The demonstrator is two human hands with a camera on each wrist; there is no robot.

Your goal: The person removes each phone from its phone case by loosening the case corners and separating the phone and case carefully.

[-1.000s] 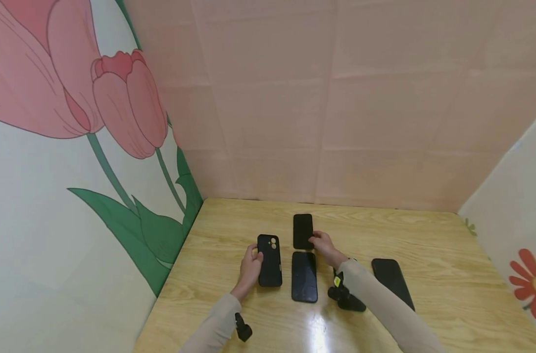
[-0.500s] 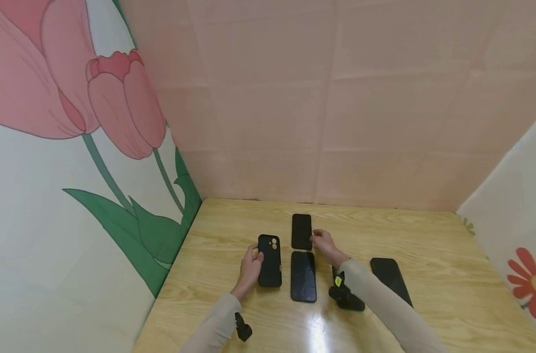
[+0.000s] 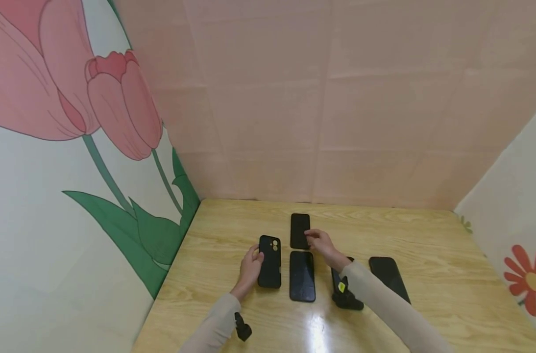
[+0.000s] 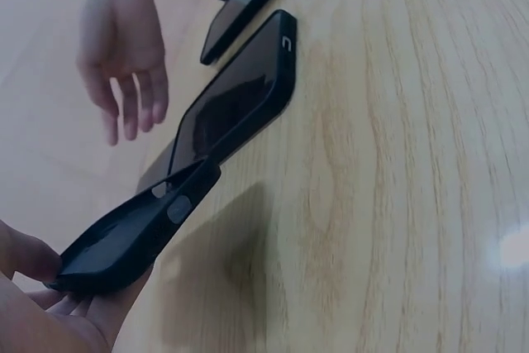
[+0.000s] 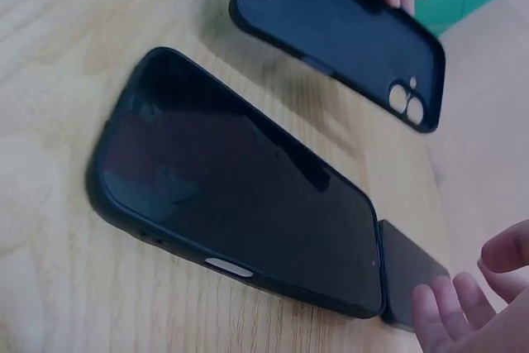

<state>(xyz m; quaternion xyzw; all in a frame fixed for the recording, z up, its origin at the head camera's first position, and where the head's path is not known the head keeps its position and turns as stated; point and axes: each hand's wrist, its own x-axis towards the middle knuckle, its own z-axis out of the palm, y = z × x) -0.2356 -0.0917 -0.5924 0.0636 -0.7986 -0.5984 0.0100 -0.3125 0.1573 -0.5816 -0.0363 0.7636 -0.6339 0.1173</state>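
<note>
My left hand (image 3: 250,264) pinches an empty black phone case (image 3: 270,262) by its left edge. Two round camera holes show near the case's top, and in the left wrist view the case (image 4: 136,233) is tilted above the table. My right hand (image 3: 323,245) hovers at the right edge of the far phone (image 3: 299,229), holding nothing. Its fingers look loosely bent in the right wrist view, beside that phone (image 5: 407,274). Nearer me, a phone in a black case (image 3: 302,277) lies screen up, end to end with the far phone.
A phone (image 3: 337,279) lies partly hidden under my right wrist and its camera. Farther right is another dark phone (image 3: 388,275), partly covered by the sleeve. The wooden table (image 3: 232,220) meets a pink wall covering (image 3: 259,176) at the back.
My right hand has shifted slightly left, its fingertips now overlapping the far phone's right edge in the head view. The left hand keeps the case almost in place.
</note>
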